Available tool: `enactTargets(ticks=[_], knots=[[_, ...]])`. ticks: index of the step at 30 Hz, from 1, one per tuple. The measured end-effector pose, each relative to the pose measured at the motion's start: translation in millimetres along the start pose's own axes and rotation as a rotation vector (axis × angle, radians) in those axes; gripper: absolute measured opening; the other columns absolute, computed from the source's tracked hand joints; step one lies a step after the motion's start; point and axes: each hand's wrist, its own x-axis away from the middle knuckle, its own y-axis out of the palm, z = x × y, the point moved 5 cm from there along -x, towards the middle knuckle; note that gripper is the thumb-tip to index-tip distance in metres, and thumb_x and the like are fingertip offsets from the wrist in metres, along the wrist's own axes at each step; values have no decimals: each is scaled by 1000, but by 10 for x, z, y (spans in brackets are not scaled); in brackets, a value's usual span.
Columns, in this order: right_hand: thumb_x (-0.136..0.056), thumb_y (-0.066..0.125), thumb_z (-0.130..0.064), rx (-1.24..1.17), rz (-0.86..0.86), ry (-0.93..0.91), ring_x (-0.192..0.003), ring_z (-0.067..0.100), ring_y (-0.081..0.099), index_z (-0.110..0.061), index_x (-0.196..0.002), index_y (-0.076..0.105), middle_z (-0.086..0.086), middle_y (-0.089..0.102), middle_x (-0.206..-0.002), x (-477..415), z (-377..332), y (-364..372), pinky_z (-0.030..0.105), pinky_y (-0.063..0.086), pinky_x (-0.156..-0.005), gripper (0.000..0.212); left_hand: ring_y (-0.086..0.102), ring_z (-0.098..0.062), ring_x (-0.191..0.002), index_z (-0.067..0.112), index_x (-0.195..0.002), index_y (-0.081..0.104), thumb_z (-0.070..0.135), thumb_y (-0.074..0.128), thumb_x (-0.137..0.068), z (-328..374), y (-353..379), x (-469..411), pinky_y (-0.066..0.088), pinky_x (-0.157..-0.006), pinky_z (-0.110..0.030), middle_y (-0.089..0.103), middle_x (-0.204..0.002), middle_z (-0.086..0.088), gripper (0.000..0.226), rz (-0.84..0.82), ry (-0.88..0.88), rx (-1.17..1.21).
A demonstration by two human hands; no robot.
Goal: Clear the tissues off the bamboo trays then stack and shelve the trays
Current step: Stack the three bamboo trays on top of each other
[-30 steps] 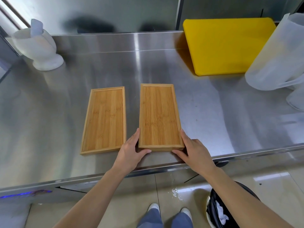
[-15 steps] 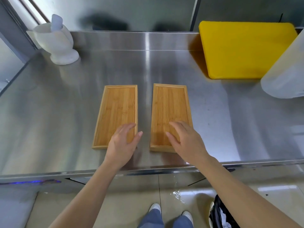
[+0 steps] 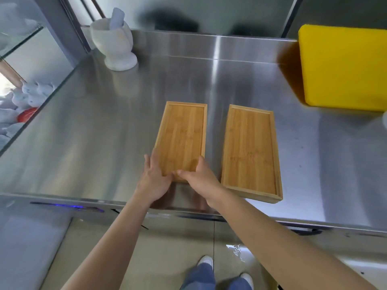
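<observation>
Two empty bamboo trays lie side by side on the steel counter (image 3: 104, 132). Both my hands are on the near end of the left tray (image 3: 182, 135). My left hand (image 3: 156, 176) grips its near left corner, fingers along the left edge. My right hand (image 3: 201, 176) grips its near right corner, thumb laid over the tray's inside. The right tray (image 3: 250, 151) lies untouched, its near end close to the counter's front edge. No tissues show on either tray.
A white mortar with a pestle (image 3: 114, 47) stands at the back left. A yellow cutting board (image 3: 343, 65) lies at the back right. Beyond the counter's left edge, white things and a red one (image 3: 27, 114) sit lower down. My shoes (image 3: 206, 262) show on the floor.
Both hands left the right tray and moved over to the left tray, closing on its near corners. The view swung left, so the black bin dropped out of sight.
</observation>
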Motion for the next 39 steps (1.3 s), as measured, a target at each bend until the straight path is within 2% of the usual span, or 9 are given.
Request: enactTargets(ticks=[4,9,13,18,21,24,29,34,39], knots=[[-81,65,-25,-295,42,54,-123,20,41,-19,-135,28,4,39,-143,-41,-28,-56,36,31,-101,66,31,-34,-137,20,-147,12,25,55,-88,53,-39,-16,31,-109,-45,25,-152,-14,74,12,-8,87],[-85,60,-19,-445,75,197,-126,25,37,-11,-134,30,8,36,-142,-105,15,-189,43,32,-104,58,50,-25,-102,14,-136,35,26,54,-91,52,-287,-95,39,-84,-33,53,-123,-11,51,110,-123,270],[-85,58,-21,-441,62,251,-83,21,46,-9,-114,46,9,50,-99,-96,35,-231,32,43,-67,34,52,-28,-102,6,-123,51,23,54,-92,-53,-430,-169,39,-85,-34,58,-115,-13,36,70,-197,323],[-93,46,-24,-212,69,73,-82,20,54,-11,-104,49,8,57,-98,-69,-55,-271,31,46,-62,17,52,-22,-77,6,-90,59,24,52,-93,6,-516,-161,36,-73,-32,58,-90,-10,19,5,-158,318],[-93,43,-23,-101,129,-69,-62,16,43,-11,-89,46,4,45,-74,-16,-171,-484,30,39,-55,13,52,-21,-72,10,-76,58,25,54,-92,170,-530,-142,38,-73,-32,57,-79,-5,23,6,-127,358],[-92,45,-21,-14,209,-196,-54,16,37,-11,-75,43,2,37,-62,61,-244,-769,29,33,-51,19,51,-16,-61,15,-68,57,22,54,-91,396,-461,-103,38,-58,-29,56,-67,-1,25,24,-46,396],[-95,39,-25,159,363,-364,-52,12,38,-13,-76,45,-1,41,-60,281,-213,-1274,24,32,-47,23,54,-25,-76,4,-94,56,32,45,-93,864,-216,-80,39,-65,-36,58,-84,-6,30,2,146,217],[-95,37,-23,246,489,-303,-52,14,36,-11,-67,41,1,40,-60,432,136,-1707,27,29,-48,31,55,-36,-95,-1,-108,48,28,34,-99,1333,202,72,39,-73,-38,54,-101,-17,34,-75,326,-133],[-96,36,-22,288,519,-218,-57,16,43,-2,-81,50,4,48,-66,491,440,-1860,29,35,-53,29,57,-39,-100,0,-106,46,30,35,-97,1378,537,26,37,-73,-37,45,-72,-2,33,-82,353,-234]])
